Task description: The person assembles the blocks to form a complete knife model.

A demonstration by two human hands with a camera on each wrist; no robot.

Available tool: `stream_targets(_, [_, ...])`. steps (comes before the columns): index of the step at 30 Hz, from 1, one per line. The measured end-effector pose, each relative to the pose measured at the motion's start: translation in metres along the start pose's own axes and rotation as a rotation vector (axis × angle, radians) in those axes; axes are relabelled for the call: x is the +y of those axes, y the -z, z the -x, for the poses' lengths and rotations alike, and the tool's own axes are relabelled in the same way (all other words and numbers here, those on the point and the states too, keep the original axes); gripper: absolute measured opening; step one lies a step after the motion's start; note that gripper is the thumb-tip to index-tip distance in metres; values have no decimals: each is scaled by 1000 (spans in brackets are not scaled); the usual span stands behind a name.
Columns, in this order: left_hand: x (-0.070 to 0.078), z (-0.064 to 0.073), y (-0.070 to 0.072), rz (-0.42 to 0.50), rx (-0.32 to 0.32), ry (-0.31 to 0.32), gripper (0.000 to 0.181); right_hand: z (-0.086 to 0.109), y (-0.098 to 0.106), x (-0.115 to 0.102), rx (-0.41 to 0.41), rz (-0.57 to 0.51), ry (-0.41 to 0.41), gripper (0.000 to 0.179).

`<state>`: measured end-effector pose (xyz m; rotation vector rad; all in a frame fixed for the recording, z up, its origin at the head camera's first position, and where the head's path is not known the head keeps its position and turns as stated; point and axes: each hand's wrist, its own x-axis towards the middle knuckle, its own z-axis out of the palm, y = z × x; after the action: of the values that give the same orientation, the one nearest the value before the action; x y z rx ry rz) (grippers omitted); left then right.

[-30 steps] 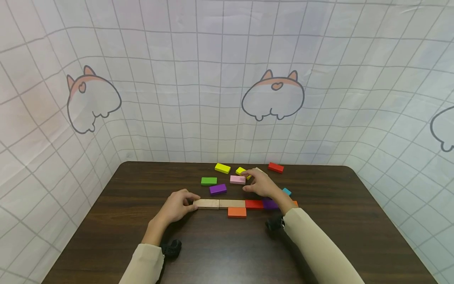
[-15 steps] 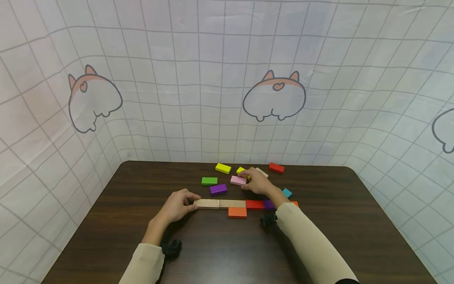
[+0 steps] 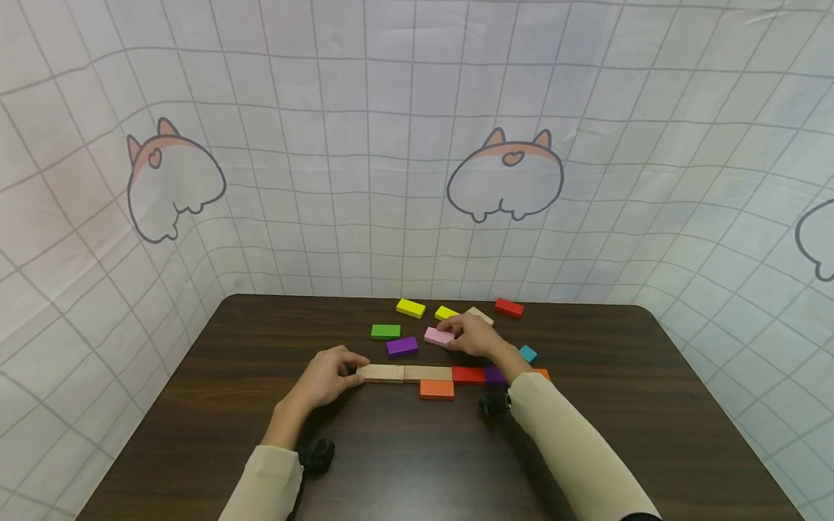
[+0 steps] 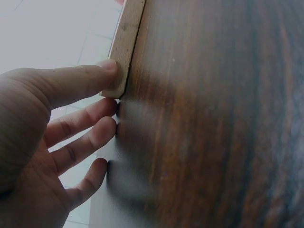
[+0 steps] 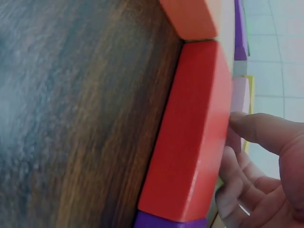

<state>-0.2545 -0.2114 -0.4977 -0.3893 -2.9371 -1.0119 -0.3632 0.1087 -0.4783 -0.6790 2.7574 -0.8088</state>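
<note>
Two beige long sleeves in the head view, plain cloth with no print, ending just short of each wrist. Behind the left hand (image 3: 323,378), a small black device with a knobbly outline is strapped under the wrist. A like black unit sits under the wrist behind the right hand (image 3: 476,337). Both hands bare: no rings, no gloves.

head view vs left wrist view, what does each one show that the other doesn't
Only the head view shows the right hand touching the pink block, the scattered green block, purple block and yellow block, and the cat-print backdrop. Only the left wrist view shows the fingertip pressed against the block's end, close up. Both show the left hand at the plain wooden block on the dark table.
</note>
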Motion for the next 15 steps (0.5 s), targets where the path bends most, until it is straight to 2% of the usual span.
stream_targets(7, [2, 0, 0, 3, -4, 1, 24, 11, 7, 2, -15, -27, 58, 35])
stream_targets(15, [3, 1, 0, -1, -2, 1, 24, 39, 22, -2, -18, -73, 80, 36])
